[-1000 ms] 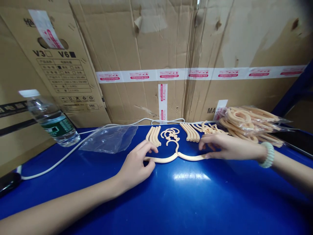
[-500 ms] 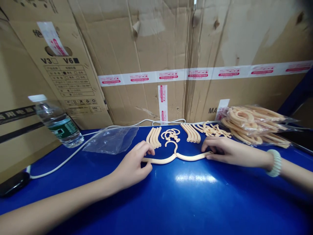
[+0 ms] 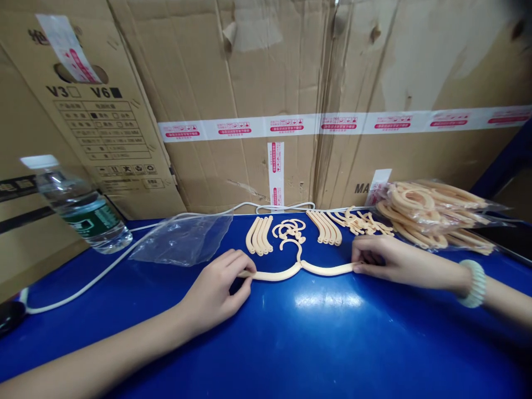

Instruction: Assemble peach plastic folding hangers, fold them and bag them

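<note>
A beige clothes hanger, made of two curved arms and a hook, lies near the middle of the blue table. My left hand pinches the outer end of its left arm between thumb and fingers. At the other side, my right hand grips the tip of the right arm. Both hands hide the very ends of the hanger. Just behind it are a row of curved hanger arms, a small heap of hooks and a second row of arms.
Small beige pieces lie beside bagged hanger parts at the right. A clear plastic bag, a white cable, a water bottle and a black object are at left. Cardboard stands behind the table.
My left hand has shifted slightly left and closed its thumb and fingers onto the hanger's left end. My right hand has moved a little right, still at the right end. The view has shifted slightly.
</note>
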A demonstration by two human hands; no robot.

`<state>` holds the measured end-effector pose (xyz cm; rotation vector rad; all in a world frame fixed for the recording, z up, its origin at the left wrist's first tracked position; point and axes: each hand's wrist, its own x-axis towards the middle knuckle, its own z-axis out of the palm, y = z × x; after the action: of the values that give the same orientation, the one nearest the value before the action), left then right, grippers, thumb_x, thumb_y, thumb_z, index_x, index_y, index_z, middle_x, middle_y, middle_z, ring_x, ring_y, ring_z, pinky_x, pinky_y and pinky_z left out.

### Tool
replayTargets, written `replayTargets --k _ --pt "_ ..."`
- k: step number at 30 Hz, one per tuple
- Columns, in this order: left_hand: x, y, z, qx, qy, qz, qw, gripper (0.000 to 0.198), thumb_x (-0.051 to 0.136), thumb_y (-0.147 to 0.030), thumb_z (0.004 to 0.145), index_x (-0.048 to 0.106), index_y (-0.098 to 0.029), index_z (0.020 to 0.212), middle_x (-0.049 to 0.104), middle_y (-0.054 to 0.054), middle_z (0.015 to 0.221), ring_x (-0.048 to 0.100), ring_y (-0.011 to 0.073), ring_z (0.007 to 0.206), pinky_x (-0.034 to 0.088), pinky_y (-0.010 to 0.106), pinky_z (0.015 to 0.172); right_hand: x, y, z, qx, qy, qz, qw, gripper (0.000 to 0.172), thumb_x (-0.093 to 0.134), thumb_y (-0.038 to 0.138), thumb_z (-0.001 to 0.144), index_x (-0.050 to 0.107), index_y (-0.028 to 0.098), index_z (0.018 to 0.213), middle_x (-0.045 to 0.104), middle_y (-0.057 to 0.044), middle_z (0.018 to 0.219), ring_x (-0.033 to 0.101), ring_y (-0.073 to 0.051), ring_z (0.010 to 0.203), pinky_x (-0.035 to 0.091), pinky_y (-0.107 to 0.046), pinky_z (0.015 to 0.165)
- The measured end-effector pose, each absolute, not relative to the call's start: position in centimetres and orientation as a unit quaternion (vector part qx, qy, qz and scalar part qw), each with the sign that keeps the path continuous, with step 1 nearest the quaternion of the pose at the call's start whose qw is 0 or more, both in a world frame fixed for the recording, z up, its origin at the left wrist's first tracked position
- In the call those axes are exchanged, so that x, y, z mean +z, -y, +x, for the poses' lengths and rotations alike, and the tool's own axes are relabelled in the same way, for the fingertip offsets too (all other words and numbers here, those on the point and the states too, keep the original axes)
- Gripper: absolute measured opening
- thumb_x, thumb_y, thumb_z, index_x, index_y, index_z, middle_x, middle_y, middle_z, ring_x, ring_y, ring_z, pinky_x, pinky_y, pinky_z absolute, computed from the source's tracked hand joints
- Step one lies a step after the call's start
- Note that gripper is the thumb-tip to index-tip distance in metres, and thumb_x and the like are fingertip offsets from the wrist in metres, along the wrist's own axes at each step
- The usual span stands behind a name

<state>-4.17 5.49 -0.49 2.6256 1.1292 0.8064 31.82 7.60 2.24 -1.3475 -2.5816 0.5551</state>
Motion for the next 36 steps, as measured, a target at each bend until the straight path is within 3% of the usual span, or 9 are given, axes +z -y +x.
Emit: replayTargets --k 16,24,36 --pt "-0.57 -5.5 -4.31 0.283 -0.385 0.876 0.07 0.016 0.045 -0.01 0.088 0.058 -0.019 0.089 0.061 0.004 0.09 0.058 0.0195 0.084 0.047 0.034 0.075 2.88 -7.15 32.0 0.156 0.878 -0.447 0.074 0.024 0.052 0.04 0.091 0.06 0.021 0.08 0.062 -0.003 0.076 0.055 -0.017 0.066 0.039 -0.028 0.06" --pt "-0.91 -5.74 -4.46 0.305 -0.419 0.852 0.076 0.021 0.049 -0.013 0.085 0.054 -0.021 0.103 0.062 0.002 0.089 0.06 0.0177 0.081 0.05 0.033 0.075 2.98 -7.38 32.39 0.149 0.872 -0.464 0.053 0.03 0.05 0.045 0.091 0.062 0.019 0.082 0.062 -0.003 0.072 0.054 -0.016 0.062 0.04 -0.028 0.057" --pt "-0.97 -5.97 -4.49 0.327 -0.43 0.838 0.078 0.015 0.049 -0.015 0.086 0.056 -0.02 0.098 0.064 0.002 0.088 0.062 0.0177 0.079 0.052 0.033 0.073 2.89 -7.22 32.23 0.139 0.88 -0.45 0.062 0.029 0.049 0.043 0.092 0.06 0.02 0.079 0.063 -0.003 0.072 0.054 -0.017 0.063 0.04 -0.029 0.057"
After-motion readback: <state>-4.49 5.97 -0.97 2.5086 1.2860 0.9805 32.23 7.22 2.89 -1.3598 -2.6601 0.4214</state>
